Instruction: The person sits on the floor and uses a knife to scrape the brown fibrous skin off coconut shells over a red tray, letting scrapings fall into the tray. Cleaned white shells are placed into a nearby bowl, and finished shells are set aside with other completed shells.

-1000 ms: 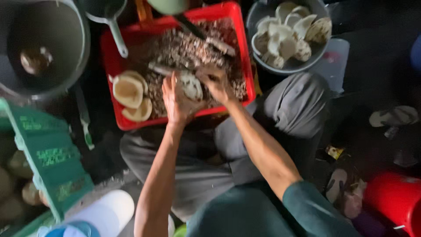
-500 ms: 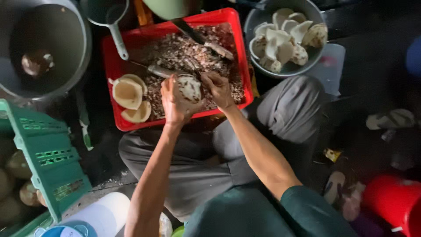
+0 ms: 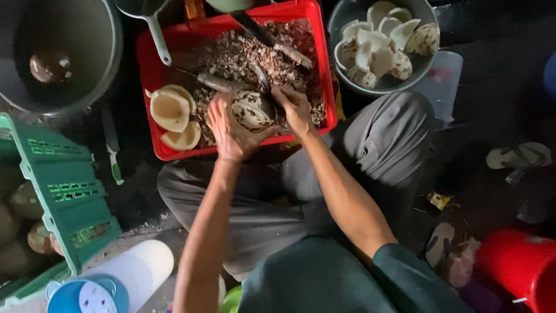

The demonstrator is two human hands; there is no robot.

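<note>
Left hand (image 3: 229,130) grip clamped on coconut piece (image 3: 251,110); right hand (image 3: 295,107) grip closed on a peeler, over red tray (image 3: 152,75)

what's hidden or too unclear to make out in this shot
Head view only:
- Tool in the right hand: too small and blurred; hidden by the fingers and the coconut piece.
- Left hand grip: its palm side is turned away against the coconut piece.
- Red crate: its far edge is cut off by the top of the frame.
- Object inside the grey pot: dim and blurred.
</note>
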